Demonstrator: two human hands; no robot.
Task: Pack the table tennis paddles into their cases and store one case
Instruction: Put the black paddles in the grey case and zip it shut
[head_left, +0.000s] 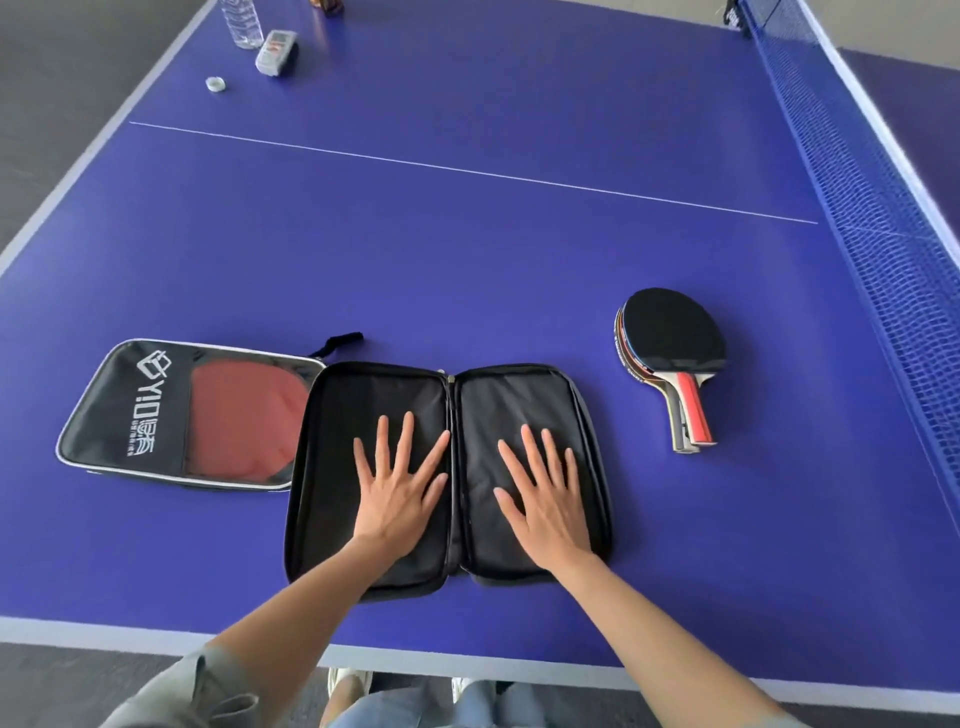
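Note:
A black zip case (343, 415) lies spread open like a book near the table's front edge, and nothing lies inside it. My left hand (397, 483) presses flat on its left half with fingers spread. My right hand (545, 493) presses flat on its right half. To the left lies a second case (145, 410), black with white lettering and a clear window showing a red paddle inside. To the right, a stack of paddles (672, 348) rests on the table, black rubber up, handles pointing toward me.
The blue table tennis table (467, 249) carries a net (883, 234) along the right side. At the far left corner stand a water bottle (240, 23), its cap (215, 84) and a small packet (278, 52).

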